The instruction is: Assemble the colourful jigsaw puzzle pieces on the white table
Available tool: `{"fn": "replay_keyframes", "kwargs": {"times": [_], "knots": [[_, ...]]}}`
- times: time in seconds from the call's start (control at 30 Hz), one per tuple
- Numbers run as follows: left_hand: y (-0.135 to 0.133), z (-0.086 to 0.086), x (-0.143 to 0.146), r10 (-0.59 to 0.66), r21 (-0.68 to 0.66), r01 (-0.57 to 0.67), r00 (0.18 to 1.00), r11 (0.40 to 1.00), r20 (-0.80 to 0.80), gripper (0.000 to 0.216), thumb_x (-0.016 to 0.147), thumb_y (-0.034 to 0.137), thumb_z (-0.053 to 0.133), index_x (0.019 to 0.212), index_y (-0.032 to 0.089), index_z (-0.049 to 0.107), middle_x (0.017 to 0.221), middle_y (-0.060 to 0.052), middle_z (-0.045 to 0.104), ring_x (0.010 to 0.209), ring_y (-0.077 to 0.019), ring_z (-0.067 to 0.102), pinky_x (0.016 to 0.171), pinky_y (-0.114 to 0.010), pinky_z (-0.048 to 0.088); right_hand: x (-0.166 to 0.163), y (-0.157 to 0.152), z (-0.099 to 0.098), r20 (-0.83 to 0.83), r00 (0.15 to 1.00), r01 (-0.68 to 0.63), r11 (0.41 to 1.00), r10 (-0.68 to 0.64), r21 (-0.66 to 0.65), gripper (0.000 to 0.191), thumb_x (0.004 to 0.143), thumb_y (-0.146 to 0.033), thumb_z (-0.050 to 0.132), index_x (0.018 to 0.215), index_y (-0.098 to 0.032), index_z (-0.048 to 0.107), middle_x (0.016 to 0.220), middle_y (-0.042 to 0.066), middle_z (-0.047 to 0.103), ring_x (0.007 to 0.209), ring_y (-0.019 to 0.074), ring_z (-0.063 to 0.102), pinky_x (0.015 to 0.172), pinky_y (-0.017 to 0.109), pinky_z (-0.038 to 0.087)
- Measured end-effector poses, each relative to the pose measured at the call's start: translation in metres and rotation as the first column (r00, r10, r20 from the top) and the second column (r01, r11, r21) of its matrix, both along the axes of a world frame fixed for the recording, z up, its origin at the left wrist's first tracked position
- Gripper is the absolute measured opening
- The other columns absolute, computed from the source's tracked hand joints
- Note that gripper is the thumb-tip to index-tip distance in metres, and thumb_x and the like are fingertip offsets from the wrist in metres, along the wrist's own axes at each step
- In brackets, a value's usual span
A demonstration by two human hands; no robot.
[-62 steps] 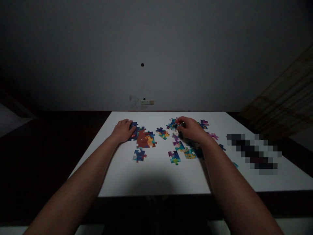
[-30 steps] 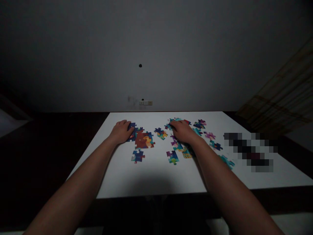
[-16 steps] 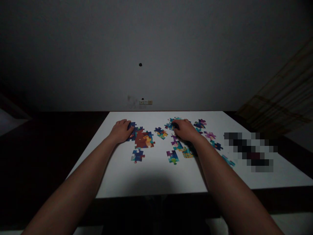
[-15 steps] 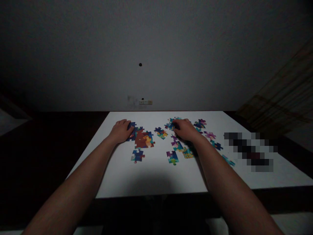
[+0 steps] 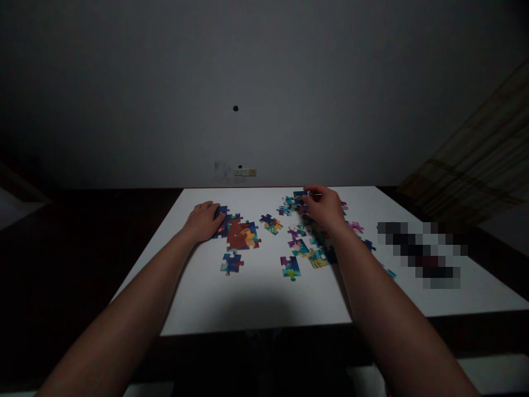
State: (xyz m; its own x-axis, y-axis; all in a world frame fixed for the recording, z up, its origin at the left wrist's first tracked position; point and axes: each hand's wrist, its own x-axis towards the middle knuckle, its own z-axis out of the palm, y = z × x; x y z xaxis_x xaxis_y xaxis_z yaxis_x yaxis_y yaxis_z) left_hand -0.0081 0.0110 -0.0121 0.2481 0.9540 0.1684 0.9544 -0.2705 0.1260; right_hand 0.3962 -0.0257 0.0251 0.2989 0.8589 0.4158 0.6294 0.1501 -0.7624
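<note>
Colourful jigsaw pieces lie on a white table (image 5: 256, 298). My left hand (image 5: 202, 221) rests flat, fingers stretched, on the left edge of a joined block of pieces (image 5: 243, 235) showing red and orange. My right hand (image 5: 324, 208) is raised a little above the far pile of loose pieces, its fingers pinched on a dark blue piece (image 5: 300, 196). Single pieces lie nearer me: a blue one (image 5: 231, 262), a purple and teal one (image 5: 290, 267) and a blue and yellow one (image 5: 270, 224).
More loose pieces (image 5: 355, 227) lie to the right of my right wrist. A blurred-out patch (image 5: 421, 253) covers part of the table's right side. A grey wall with a socket plate (image 5: 246, 172) stands behind the table. The room is dark.
My right hand has lifted from the loose pieces and moved away from me with a dark blue piece pinched in its fingers. My left hand has stayed on the joined block.
</note>
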Motion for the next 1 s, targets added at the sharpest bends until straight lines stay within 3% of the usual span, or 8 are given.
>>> {"fn": "replay_keyframes", "kwargs": {"times": [0.27, 0.5, 0.63, 0.8, 0.93, 1.0], "knots": [[0.000, -0.001, 0.000, 0.004, 0.007, -0.004, 1.000, 1.000, -0.003, 0.075, 0.103, 0.063, 0.033, 0.157, 0.015, 0.056, 0.163, -0.021, 0.053, 0.152, -0.0392, 0.048, 0.126, -0.052, 0.037, 0.001, -0.001, 0.004, -0.076, 0.997, 0.034, 0.996, -0.028, 0.081, 0.028, 0.088, -0.032, 0.074, 0.109, -0.017, 0.083, 0.101, 0.012, 0.084, 0.092, 0.0268, 0.078, 0.086, 0.039, 0.060], [0.000, 0.001, 0.000, -0.016, 0.009, 0.016, 1.000, 1.000, -0.006, 0.073, 0.103, 0.060, 0.035, 0.154, 0.013, 0.058, 0.162, -0.022, 0.055, 0.150, -0.0397, 0.049, 0.126, -0.054, 0.037, 0.002, 0.001, -0.003, 0.036, 0.999, -0.014, 0.999, 0.015, -0.046, 0.024, 0.091, -0.029, 0.074, 0.110, -0.019, 0.085, 0.096, 0.011, 0.084, 0.087, 0.0260, 0.079, 0.083, 0.038, 0.061], [0.000, 0.001, 0.000, -0.011, 0.011, 0.011, 1.000, 1.000, -0.003, 0.072, 0.103, 0.060, 0.036, 0.153, 0.013, 0.058, 0.162, -0.022, 0.055, 0.150, -0.0408, 0.049, 0.125, -0.055, 0.037, -0.004, 0.001, -0.005, -0.018, 0.990, -0.140, 0.979, 0.139, -0.147, 0.022, 0.091, -0.020, 0.072, 0.109, -0.019, 0.085, 0.095, 0.010, 0.084, 0.083, 0.0241, 0.080, 0.079, 0.036, 0.061], [-0.001, 0.002, 0.001, -0.015, 0.005, 0.015, 1.000, 1.000, -0.003, 0.074, 0.103, 0.061, 0.034, 0.154, 0.012, 0.058, 0.162, -0.023, 0.054, 0.150, -0.0409, 0.049, 0.126, -0.054, 0.036, -0.007, 0.003, -0.006, -0.067, 0.979, -0.203, 0.964, 0.195, -0.172, 0.025, 0.094, -0.019, 0.066, 0.111, -0.019, 0.083, 0.097, 0.010, 0.084, 0.084, 0.0236, 0.080, 0.078, 0.035, 0.060], [-0.001, 0.002, 0.001, -0.005, -0.002, 0.005, 1.000, 1.000, -0.001, 0.075, 0.103, 0.061, 0.035, 0.155, 0.013, 0.057, 0.162, -0.021, 0.054, 0.150, -0.0404, 0.048, 0.126, -0.053, 0.036, -0.006, 0.002, -0.003, 0.015, 0.981, -0.187, 0.966, 0.192, -0.179, 0.027, 0.094, -0.021, 0.062, 0.111, -0.021, 0.083, 0.097, 0.009, 0.084, 0.086, 0.0232, 0.078, 0.080, 0.035, 0.059], [-0.001, 0.002, 0.001, -0.004, 0.001, 0.004, 1.000, 1.000, 0.003, 0.074, 0.103, 0.061, 0.035, 0.155, 0.014, 0.057, 0.161, -0.020, 0.055, 0.149, -0.0399, 0.050, 0.125, -0.053, 0.037, -0.006, -0.002, 0.002, 0.128, 0.982, -0.115, 0.974, 0.142, -0.195, 0.027, 0.092, -0.019, 0.061, 0.107, -0.022, 0.083, 0.098, 0.008, 0.084, 0.091, 0.0244, 0.077, 0.081, 0.035, 0.056]]}}
